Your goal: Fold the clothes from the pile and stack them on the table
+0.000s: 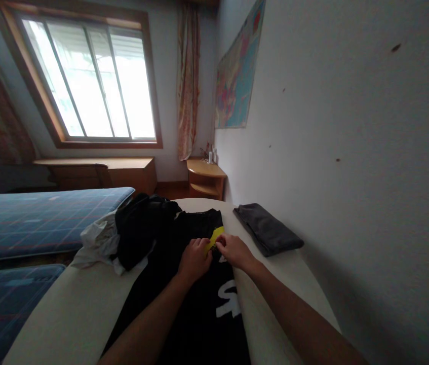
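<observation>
A long black garment point(189, 304) with white printing along its right side lies stretched over the table; its kind is not clear. Near its far end is a bright yellow piece point(218, 232), and I cannot tell whether it is part of the cloth or separate. My left hand point(196, 259) rests on the garment, its closed fingers at the yellow piece's left edge. From the right, my right hand point(234, 249) pinches the cloth beside the yellow piece. The two hands nearly touch, and their fingertips are partly hidden.
The round pale table point(73, 304) also bears a folded dark grey cloth point(267, 229) at right, plus a black bundle point(142, 223) and crumpled white cloth point(100, 243) at left. Blue plaid mattresses point(47, 220) lie left. The wall point(332, 203) borders the right side.
</observation>
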`<state>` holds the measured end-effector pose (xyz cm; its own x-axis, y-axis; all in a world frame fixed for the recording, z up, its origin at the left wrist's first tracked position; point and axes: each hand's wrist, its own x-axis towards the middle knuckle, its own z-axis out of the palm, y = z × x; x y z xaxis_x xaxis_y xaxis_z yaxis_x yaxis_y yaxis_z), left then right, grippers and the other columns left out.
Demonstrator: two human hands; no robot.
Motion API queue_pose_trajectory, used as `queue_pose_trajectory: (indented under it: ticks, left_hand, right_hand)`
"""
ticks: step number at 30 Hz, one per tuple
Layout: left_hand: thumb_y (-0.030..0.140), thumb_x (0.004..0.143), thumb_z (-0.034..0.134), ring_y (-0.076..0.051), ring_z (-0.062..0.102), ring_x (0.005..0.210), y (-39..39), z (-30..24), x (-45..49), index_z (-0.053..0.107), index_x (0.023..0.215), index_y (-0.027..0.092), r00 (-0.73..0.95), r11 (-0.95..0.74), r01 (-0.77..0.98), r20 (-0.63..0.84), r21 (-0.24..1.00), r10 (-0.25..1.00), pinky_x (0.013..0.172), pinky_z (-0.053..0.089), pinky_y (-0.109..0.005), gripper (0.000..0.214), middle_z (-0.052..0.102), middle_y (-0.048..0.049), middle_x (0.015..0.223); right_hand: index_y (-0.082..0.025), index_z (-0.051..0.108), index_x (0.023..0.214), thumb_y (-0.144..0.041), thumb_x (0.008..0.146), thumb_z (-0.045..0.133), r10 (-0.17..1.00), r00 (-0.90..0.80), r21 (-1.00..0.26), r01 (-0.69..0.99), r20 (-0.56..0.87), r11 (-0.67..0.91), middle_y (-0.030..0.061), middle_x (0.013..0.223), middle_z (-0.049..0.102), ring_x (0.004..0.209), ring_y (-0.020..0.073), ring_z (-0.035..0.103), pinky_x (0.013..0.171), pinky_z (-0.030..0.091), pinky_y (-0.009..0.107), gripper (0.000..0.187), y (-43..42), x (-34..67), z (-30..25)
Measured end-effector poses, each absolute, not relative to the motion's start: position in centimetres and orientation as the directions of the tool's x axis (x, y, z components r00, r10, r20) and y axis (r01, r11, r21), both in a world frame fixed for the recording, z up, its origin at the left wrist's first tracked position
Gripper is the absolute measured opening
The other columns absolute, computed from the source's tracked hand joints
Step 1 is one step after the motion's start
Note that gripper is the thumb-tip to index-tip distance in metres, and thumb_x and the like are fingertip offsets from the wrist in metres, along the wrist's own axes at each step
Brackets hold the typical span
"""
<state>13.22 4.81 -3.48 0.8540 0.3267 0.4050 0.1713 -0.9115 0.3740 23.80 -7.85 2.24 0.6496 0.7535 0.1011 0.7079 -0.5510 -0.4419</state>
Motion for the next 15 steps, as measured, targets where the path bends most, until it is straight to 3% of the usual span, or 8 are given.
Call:
queue_pose_trajectory:
  ticks: [5,10,15]
  left_hand:
    - [0.019,0.087,0.054,-0.025,0.058,0.099,4.8,-3.3,12.8,0.058,0.103,0.019,0.823,-0.863,0.244,0.376,0.443,0.426,0.084,0.046,-0.035,0.017,0.068,-0.0078,0.099]
    - [0.019,0.09,0.051,-0.024,0.059,0.097,5.5,-3.6,13.1,0.058,0.098,0.02,0.794,-0.808,0.258,0.361,0.53,0.49,0.083,0.045,-0.033,0.01,0.068,-0.0073,0.095]
    - [0.022,0.092,0.054,-0.022,0.062,0.095,6.2,-4.1,13.4,0.062,0.096,0.021,0.794,-0.752,0.22,0.334,0.621,0.509,0.083,0.046,-0.031,0.009,0.069,-0.0057,0.094]
  right_hand:
    - [-0.018,0.069,0.11,-0.031,0.096,0.052,0.671,0.734,-0.375,0.655,0.108,-0.656,0.0078,0.105,0.073,0.096,0.0189,0.067,0.078,0.044,0.024,0.026,-2.6,27.4,1.2]
    - [-0.017,0.066,0.123,-0.023,0.097,0.049,0.636,0.758,-0.326,0.643,0.143,-0.693,0.012,0.123,0.066,0.113,0.0215,0.06,0.094,0.041,0.027,0.032,1.0,28.5,0.1]
    - [-0.021,0.056,0.135,-0.036,0.095,0.054,0.586,0.792,-0.292,0.609,0.171,-0.738,0.014,0.13,0.06,0.122,0.0268,0.053,0.097,0.041,0.035,0.043,2.5,28.6,-0.6]
